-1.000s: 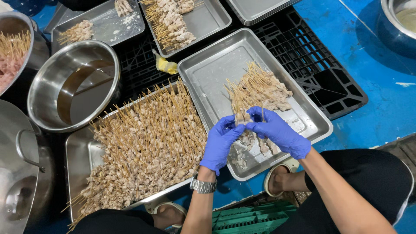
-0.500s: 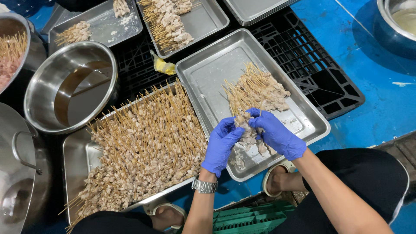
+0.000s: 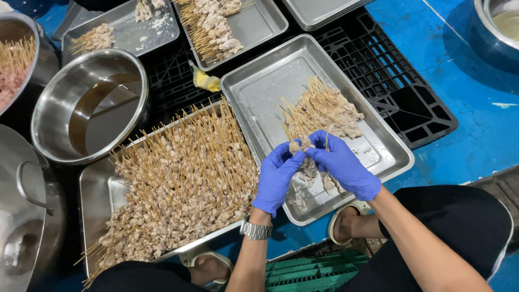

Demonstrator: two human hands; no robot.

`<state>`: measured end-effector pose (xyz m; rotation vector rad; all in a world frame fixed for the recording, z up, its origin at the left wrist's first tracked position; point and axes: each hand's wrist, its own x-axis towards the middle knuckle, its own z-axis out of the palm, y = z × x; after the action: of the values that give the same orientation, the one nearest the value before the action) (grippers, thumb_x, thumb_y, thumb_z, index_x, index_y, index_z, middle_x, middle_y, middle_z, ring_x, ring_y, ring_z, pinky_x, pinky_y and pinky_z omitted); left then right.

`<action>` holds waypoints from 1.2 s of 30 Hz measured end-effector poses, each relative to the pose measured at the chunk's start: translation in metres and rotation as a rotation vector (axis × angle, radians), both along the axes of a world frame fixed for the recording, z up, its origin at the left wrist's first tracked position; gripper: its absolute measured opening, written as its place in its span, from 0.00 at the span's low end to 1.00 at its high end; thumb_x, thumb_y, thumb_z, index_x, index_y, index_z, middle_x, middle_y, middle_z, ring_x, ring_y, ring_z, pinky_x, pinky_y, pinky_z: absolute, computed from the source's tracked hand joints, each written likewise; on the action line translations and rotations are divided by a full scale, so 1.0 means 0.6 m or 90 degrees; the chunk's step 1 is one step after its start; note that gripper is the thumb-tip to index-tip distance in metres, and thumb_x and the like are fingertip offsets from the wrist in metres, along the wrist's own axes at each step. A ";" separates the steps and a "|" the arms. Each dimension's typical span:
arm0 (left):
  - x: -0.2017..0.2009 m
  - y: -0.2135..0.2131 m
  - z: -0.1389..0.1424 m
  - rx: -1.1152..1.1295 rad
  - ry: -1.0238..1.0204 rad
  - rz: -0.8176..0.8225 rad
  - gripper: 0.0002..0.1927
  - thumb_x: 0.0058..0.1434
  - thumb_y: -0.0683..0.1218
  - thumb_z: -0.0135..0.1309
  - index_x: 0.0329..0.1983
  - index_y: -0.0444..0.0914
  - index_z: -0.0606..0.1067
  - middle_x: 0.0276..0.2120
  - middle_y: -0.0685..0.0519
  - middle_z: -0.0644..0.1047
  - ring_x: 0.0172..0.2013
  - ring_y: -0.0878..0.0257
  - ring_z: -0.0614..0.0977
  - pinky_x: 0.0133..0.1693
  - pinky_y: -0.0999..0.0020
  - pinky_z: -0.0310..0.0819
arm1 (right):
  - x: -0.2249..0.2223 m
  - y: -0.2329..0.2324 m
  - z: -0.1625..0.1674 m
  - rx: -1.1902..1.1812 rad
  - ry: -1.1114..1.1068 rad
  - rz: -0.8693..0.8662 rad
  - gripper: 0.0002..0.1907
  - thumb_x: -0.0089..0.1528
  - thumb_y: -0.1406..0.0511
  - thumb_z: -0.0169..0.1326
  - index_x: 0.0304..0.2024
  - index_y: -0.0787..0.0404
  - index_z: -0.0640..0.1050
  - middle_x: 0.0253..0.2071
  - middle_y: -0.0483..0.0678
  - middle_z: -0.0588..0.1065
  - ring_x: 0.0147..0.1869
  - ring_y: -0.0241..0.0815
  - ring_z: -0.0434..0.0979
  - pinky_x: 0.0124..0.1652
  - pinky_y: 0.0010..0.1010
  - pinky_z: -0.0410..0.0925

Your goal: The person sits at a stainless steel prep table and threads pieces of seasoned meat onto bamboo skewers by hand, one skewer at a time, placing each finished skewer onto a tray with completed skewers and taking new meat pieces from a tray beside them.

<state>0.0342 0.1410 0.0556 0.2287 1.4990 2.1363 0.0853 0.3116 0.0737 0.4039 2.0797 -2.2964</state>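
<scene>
Both gloved hands are meeting over the near end of a steel tray [image 3: 259, 92]: the left hand [image 3: 277, 178] is pinching a meat skewer [image 3: 303, 148] while the right hand [image 3: 343, 166] is gripping its stick, seemingly to press the pieces tight. A small pile of skewers [image 3: 324, 111] is lying just beyond them; a second, fuller tray [image 3: 94, 186] is sitting to their left, too crowded to count.

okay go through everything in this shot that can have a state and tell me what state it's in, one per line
left hand: blue-gloved, pinching a meat piece
right hand: blue-gloved, gripping a skewer with meat
meat piece: held between both hands over the tray
right tray: partly filled, small skewer pile at its middle
left tray: heaped with finished skewers
round bowl: holds a little brownish liquid
yellow cloth: crumpled on the black crate
</scene>
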 end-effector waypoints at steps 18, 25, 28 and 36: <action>-0.005 -0.019 -0.008 0.038 -0.063 -0.029 0.25 0.68 0.48 0.53 0.66 0.35 0.69 0.49 0.52 0.79 0.47 0.67 0.81 0.46 0.71 0.78 | -0.006 0.021 -0.019 -0.218 0.045 -0.069 0.10 0.64 0.63 0.56 0.40 0.64 0.73 0.30 0.46 0.71 0.32 0.34 0.70 0.33 0.27 0.65; 0.003 -0.015 -0.015 0.028 0.008 -0.015 0.24 0.63 0.37 0.58 0.62 0.32 0.71 0.47 0.50 0.79 0.45 0.67 0.81 0.48 0.72 0.79 | 0.000 -0.006 0.018 0.015 -0.082 -0.032 0.19 0.58 0.59 0.62 0.49 0.59 0.81 0.28 0.39 0.71 0.29 0.29 0.65 0.29 0.23 0.60; 0.008 -0.012 -0.008 -0.018 0.054 0.015 0.25 0.61 0.35 0.59 0.63 0.31 0.72 0.43 0.50 0.77 0.42 0.66 0.80 0.47 0.72 0.79 | 0.000 -0.015 0.025 0.065 -0.028 -0.014 0.23 0.54 0.58 0.65 0.49 0.59 0.77 0.34 0.37 0.80 0.37 0.24 0.76 0.38 0.18 0.70; 0.015 0.008 0.006 -0.037 0.079 0.056 0.19 0.65 0.38 0.58 0.58 0.30 0.74 0.45 0.51 0.80 0.43 0.67 0.81 0.47 0.73 0.78 | 0.003 -0.026 0.010 -0.035 -0.033 -0.092 0.17 0.59 0.62 0.64 0.47 0.63 0.79 0.32 0.40 0.75 0.31 0.26 0.70 0.30 0.20 0.64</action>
<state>0.0429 0.1461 0.0590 0.2850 1.6684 2.1772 0.0869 0.2959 0.0796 0.6243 2.0219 -2.3855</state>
